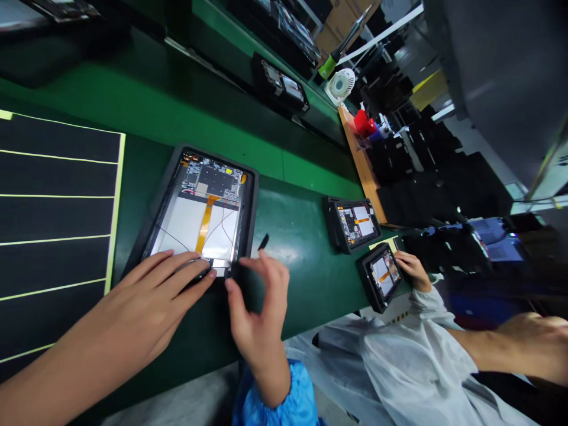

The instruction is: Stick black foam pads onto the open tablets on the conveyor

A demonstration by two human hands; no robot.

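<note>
While the bare left hand [151, 302] lies flat on the open black-framed tablet [177, 225], grip unclenched, the right hand [260, 313] hovers beside it, grip spread, empty.

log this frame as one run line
left hand on opened tablet lower edge | right hand at its edge | black piece on green mat

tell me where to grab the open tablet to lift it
The black rim of the open tablet, from the end opposite your left hand and right hand: it stands clear around the exposed circuit board and orange ribbon cable, best left untouched.
</note>
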